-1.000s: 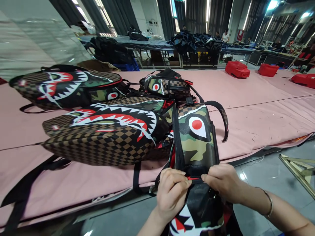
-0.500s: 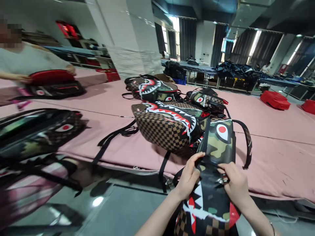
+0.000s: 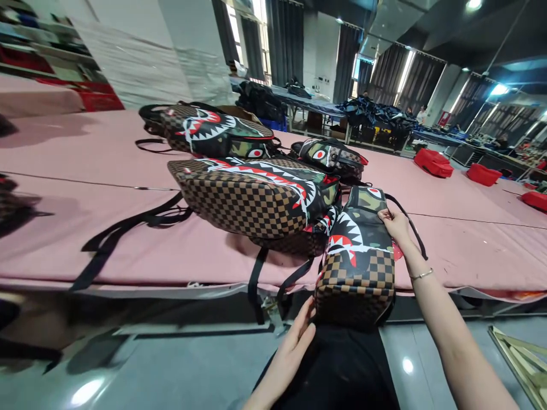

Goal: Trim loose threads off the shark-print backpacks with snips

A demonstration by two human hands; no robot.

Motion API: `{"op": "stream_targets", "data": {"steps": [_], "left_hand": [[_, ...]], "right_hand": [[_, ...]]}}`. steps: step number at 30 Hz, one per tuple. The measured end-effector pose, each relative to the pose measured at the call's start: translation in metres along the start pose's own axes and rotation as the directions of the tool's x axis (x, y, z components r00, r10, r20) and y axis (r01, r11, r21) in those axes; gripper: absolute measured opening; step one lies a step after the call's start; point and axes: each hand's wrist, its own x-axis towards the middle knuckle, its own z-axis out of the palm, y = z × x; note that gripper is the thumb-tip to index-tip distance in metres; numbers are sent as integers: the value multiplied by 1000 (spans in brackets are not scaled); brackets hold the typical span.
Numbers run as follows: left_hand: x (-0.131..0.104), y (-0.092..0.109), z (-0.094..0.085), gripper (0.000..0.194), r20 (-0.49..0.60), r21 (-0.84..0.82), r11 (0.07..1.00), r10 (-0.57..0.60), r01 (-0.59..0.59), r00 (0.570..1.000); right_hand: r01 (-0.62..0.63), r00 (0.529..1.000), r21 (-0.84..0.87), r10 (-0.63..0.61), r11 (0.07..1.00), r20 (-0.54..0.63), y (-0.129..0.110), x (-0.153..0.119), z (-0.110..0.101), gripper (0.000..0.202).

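Observation:
A checkered and camouflage backpack (image 3: 359, 256) with a shark-mouth print lies at the front edge of the pink table, its checkered bottom facing me. My right hand (image 3: 395, 225) pinches its upper right side. Beside its lower left corner is my left hand (image 3: 299, 336), fingers apart, the fingertips against or very near the bag. A larger shark-print backpack (image 3: 252, 199) lies just to the left, its black straps hanging over the table edge. Behind it rest another such backpack (image 3: 213, 131) and a smaller camouflage one (image 3: 331, 156).
The pink table (image 3: 461, 245) runs across the view. Red bags (image 3: 432, 162) sit at its far right. A wrapped pillar (image 3: 141, 74) stands behind on the left. Further tables carry dark piles (image 3: 376, 114). A metal frame (image 3: 521, 359) lies on the floor at lower right.
The view has turned right, and the co-worker has left it. The held backpack lies farther out on the table. My left hand has moved from its top to its lower left corner.

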Motion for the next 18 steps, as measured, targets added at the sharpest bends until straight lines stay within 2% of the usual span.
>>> {"op": "stream_targets", "data": {"steps": [5,7,10,12,15,16,18], "left_hand": [[30,-15,7,72,-41,254,966,53,-41,998],[39,-18,11,69,-6,299,952,71,-66,997],[43,-12,12,64,85,268,954,118,-137,989],[43,1,6,65,137,220,964,124,-152,983],[48,34,-3,56,213,64,978,179,-196,961],[51,46,-3,50,192,13,974,221,-227,956],[60,71,3,40,67,-23,953,303,-302,951]], "right_hand": [[-20,999,10,20,1000,-28,4,-7,-7,22],[-31,999,24,32,999,-42,7,-11,-11,24],[-35,997,62,38,997,-60,16,-18,-19,29],[-33,997,87,40,996,-70,25,-25,-25,32],[-41,995,117,51,992,-87,40,-35,-35,38],[-44,994,128,56,991,-93,45,-39,-37,40],[-46,993,153,62,987,-99,53,-46,-41,42]]}}
